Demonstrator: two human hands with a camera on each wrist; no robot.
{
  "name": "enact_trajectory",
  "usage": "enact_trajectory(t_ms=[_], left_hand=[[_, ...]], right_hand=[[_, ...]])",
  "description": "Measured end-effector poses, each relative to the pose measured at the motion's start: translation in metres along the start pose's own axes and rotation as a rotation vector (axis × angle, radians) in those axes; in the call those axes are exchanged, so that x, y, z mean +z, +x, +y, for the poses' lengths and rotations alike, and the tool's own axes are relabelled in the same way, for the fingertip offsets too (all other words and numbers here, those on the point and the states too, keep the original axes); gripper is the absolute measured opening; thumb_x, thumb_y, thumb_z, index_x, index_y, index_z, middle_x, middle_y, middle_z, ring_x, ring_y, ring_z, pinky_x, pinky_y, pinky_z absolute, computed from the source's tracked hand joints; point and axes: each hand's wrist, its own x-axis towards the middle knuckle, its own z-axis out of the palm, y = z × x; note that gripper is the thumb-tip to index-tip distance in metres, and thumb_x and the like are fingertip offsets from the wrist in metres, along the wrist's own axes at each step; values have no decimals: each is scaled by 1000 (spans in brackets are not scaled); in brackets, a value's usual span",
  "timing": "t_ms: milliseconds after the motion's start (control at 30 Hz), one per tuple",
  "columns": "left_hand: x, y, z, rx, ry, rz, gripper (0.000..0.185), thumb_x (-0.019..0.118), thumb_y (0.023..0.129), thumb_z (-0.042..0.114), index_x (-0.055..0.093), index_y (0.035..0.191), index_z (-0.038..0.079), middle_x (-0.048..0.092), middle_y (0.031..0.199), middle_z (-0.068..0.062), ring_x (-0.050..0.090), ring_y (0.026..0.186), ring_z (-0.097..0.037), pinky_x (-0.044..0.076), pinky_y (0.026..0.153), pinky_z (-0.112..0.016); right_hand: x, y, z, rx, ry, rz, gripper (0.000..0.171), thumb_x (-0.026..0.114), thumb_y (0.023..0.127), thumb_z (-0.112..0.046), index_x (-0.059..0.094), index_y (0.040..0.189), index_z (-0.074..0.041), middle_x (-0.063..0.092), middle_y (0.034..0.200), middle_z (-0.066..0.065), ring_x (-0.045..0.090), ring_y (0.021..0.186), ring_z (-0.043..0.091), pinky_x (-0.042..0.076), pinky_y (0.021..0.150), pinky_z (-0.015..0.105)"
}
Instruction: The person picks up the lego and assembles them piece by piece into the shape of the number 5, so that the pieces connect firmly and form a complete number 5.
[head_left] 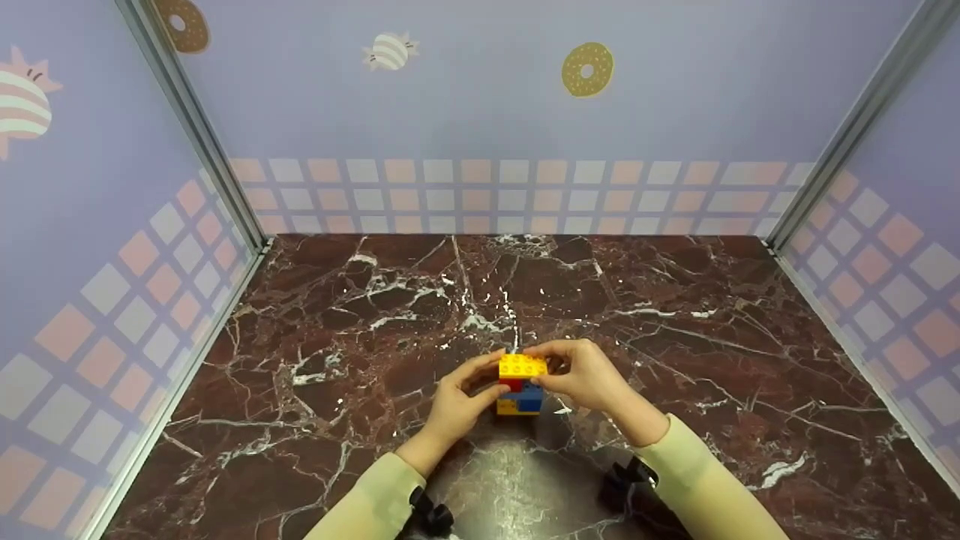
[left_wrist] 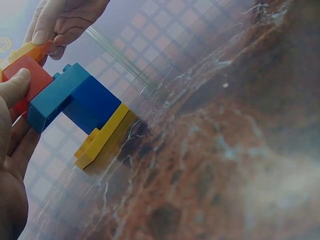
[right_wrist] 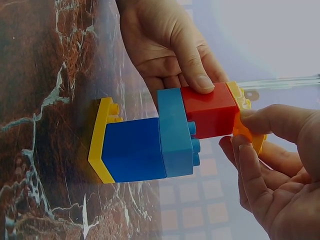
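Observation:
A stack of toy building bricks stands upright on the table. From the bottom up it has a flat yellow brick, a dark blue brick, a lighter blue brick, a red brick and a flat yellow top brick. My left hand grips the red brick, thumb on its near side and fingers behind. My right hand pinches the overhanging right end of the yellow top brick. The red brick sits towards the left of the lighter blue one, whose right-hand studs show in the right wrist view.
Dark red marbled table surrounds the stack. Pale purple walls with pink and white squares enclose it at the back and both sides. Black wrist straps show at the sleeves.

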Motion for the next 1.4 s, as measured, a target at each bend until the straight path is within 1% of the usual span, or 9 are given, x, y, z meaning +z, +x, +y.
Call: enact_trajectory(t_ms=[133, 267, 567, 733, 900, 1167, 1400], left_hand=[[0, 0, 0, -6, 2, 4, 50, 75, 90, 3, 60, 137, -6, 68, 131, -26, 69, 115, -11, 60, 100, -37], [0, 0, 0, -4, 9, 11, 49, 76, 90, 4, 62, 136, -3, 68, 132, -24, 69, 115, -10, 59, 100, -35], [1, 1, -3, 16, 18, 21, 48, 76, 89, 2, 62, 135, -4, 69, 131, -24, 69, 114, -8, 60, 99, -32], [2, 1, -2, 7, 1, 16, 48, 76, 89, 2, 62, 135, -5, 68, 131, -25, 69, 114, -9, 60, 99, -33], [1, 1, 0, 6, 9, 21, 49, 77, 88, 2, 62, 135, -5, 68, 131, -25, 69, 114, -8, 60, 99, -35], [1, -1, -1, -5, 13, 28, 49, 77, 88, 2, 63, 134, -4, 67, 133, -24, 68, 114, -6, 59, 100, -34], [2, 0, -1, -16, -10, 24, 50, 77, 88, 1, 62, 135, -5, 67, 133, -25, 69, 113, -7, 59, 100, -32]], right_hand=[[1, 0, 1, 4, 5, -1, 33, 79, 84, -4, 76, 117, 0, 77, 102, 16, 61, 74, 8, 55, 65, 17], [1, 0, 1, 3, 5, 0, 33, 79, 84, -3, 76, 116, 0, 77, 99, 15, 61, 73, 8, 55, 64, 17], [1, 1, 3, 0, 7, 3, 34, 79, 83, -2, 76, 116, 0, 77, 96, 15, 62, 73, 8, 55, 65, 18], [2, 0, 4, -6, 15, 9, 34, 79, 83, -2, 75, 117, 1, 77, 98, 15, 62, 74, 8, 57, 67, 20], [3, 0, 4, -4, 27, 13, 35, 79, 84, -3, 75, 118, 1, 77, 100, 16, 62, 76, 9, 58, 69, 20], [5, -2, 6, -5, 51, 10, 35, 79, 85, -4, 74, 119, 2, 76, 100, 17, 62, 75, 8, 57, 68, 19], [5, -2, 9, -1, 67, 8, 36, 79, 85, -5, 74, 120, 1, 76, 99, 17, 62, 75, 8, 57, 68, 18]])
